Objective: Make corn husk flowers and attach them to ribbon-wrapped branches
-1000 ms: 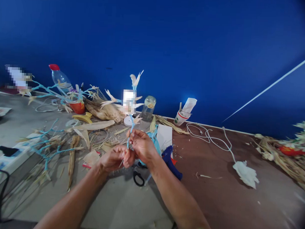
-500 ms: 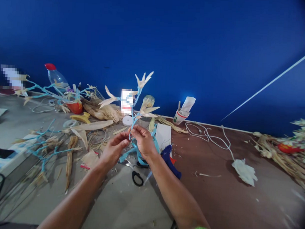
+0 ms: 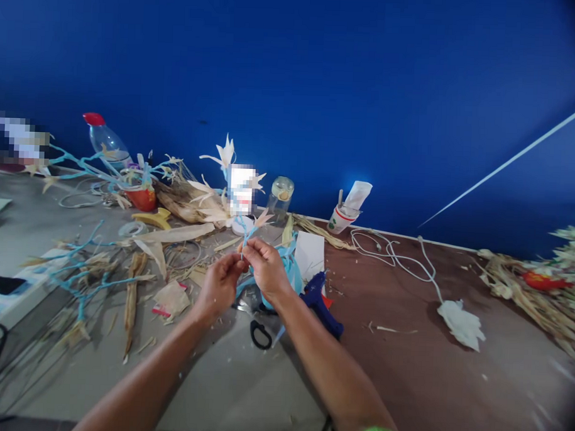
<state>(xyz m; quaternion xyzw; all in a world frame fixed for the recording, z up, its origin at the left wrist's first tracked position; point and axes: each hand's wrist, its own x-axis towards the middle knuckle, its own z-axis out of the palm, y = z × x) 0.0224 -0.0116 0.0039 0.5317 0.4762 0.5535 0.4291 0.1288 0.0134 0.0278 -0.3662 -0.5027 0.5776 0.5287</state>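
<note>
Both hands meet above the table's middle, pinching the lower end of a blue-wrapped stem [image 3: 243,230] that bears pale husk flowers [image 3: 225,154] at its top. My left hand [image 3: 220,286] grips the stem from the left, fingers curled. My right hand [image 3: 267,265] pinches it from the right, and light blue ribbon [image 3: 292,266] loops down behind that hand. Black-handled scissors [image 3: 261,333] and a dark blue glue gun [image 3: 320,301] lie just beneath the hands.
Blue-wrapped branches [image 3: 80,277] and dried husks [image 3: 188,206] litter the left side of the table. A red-capped bottle [image 3: 106,143], a red pot [image 3: 141,199], a glass jar [image 3: 279,199] and a paper cup [image 3: 340,220] stand at the back. A white cable [image 3: 399,260] and straw pile [image 3: 539,293] lie right.
The flowered stem has turned and leaned leftwards between my hands. My left hand has closed in on the stem beside the right; both hands stay at the table's middle.
</note>
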